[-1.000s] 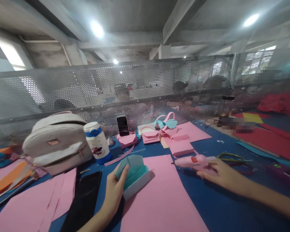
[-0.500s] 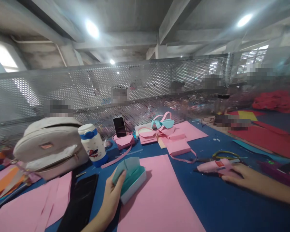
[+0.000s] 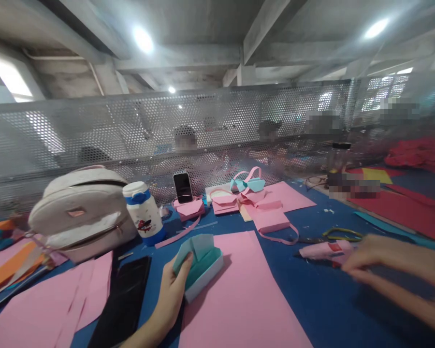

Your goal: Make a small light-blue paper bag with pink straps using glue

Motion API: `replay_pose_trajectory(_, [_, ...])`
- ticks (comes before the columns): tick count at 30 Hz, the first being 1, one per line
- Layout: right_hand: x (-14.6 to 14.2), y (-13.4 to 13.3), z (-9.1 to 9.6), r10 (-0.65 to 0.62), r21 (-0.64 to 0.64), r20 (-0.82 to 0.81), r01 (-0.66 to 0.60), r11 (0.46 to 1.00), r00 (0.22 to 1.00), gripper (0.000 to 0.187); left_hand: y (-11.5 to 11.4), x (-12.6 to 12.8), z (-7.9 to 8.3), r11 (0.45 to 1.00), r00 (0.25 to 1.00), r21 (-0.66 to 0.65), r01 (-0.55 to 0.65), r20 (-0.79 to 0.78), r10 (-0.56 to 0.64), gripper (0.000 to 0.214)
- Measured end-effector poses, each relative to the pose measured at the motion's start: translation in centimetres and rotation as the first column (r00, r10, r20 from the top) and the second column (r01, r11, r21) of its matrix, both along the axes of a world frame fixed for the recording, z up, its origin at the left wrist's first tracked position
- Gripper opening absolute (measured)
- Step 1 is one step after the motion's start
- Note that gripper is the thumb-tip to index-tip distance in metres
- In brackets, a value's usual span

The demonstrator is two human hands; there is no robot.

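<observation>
My left hand (image 3: 172, 285) grips a small light-blue paper box (image 3: 205, 275) by its raised flap, thumb on the near side. The box is tilted, with its teal inside showing, over a large pink paper sheet (image 3: 235, 290). At the right, my right hand (image 3: 377, 263) is smeared by motion beside a pink glue gun (image 3: 324, 250), which lies on the blue table. The hand covers the gun's rear part. Its fingers are bent near the thumb, and whether they touch the gun or hold anything cannot be made out.
Pink paper bags (image 3: 271, 220) with strips stand at the back, near a phone (image 3: 183, 187). A white bottle (image 3: 144, 212) and a pale backpack (image 3: 83, 212) are on the left, with a black case (image 3: 121, 299) before them. Green-handled scissors (image 3: 342, 234) lie behind the glue gun.
My right hand has shifted from lying on the glue gun's handle to a raised, bent pose nearer the camera. My left hand still holds the box. The view has turned slightly left.
</observation>
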State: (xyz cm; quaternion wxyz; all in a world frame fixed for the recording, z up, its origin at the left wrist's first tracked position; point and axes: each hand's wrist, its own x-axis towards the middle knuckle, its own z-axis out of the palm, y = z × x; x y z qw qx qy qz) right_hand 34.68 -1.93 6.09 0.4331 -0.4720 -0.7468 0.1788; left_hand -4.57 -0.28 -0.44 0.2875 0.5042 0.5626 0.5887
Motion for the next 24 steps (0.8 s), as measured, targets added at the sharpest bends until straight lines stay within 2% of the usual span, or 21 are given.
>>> replay_pose_trajectory(2, [-4.2,0.0,1.5,0.133,0.055,0.135,-0.141,0.988,0.982,0.013,-0.3,0.1,0.1,1.0,1.0,0.001,0.002,0.006,-0.002,0.035])
replay_pose_trajectory(5, [-9.6,1.1,2.3,0.311,0.053,0.103,-0.317,0.947,0.945,0.01,-1.1,0.7,0.3,1.0,1.0,-0.003,0.008,0.013,-0.008,0.038])
replay_pose_trajectory(8, [-13.7,2.8,1.6,0.406,0.013,0.016,-0.406,0.914,0.914,0.027,-2.2,1.5,0.5,1.0,0.999,-0.009,0.025,0.024,-0.025,0.043])
replay_pose_trajectory(12, [-17.8,4.5,0.2,0.495,-0.063,-0.151,-0.508,0.859,0.856,0.023,-3.5,2.4,0.4,0.994,0.991,-0.018,0.105,0.083,-0.104,0.043])
replay_pose_trajectory(17, [-19.8,4.4,-0.9,0.468,-0.135,-0.336,-0.534,0.835,0.817,0.002,-4.2,2.8,0.0,0.98,0.97,-0.033,0.195,0.157,-0.188,0.04])
replay_pose_trajectory(19, [-19.7,4.0,-1.2,0.446,-0.169,-0.389,-0.538,0.826,0.806,0.004,-4.3,3.1,0.1,0.973,0.963,-0.042,0.228,0.156,-0.219,0.04])
replay_pose_trajectory(21, [-19.3,3.7,-1.5,0.435,-0.195,-0.426,-0.551,0.812,0.793,0.006,-4.3,3.4,0.3,0.968,0.963,-0.057,0.245,0.13,-0.237,0.04])
replay_pose_trajectory(24, [-18.8,3.4,-1.8,0.427,-0.21,-0.47,-0.568,0.796,0.772,0.006,-4.4,3.8,0.7,0.97,0.971,-0.044,0.239,0.012,-0.238,0.039])
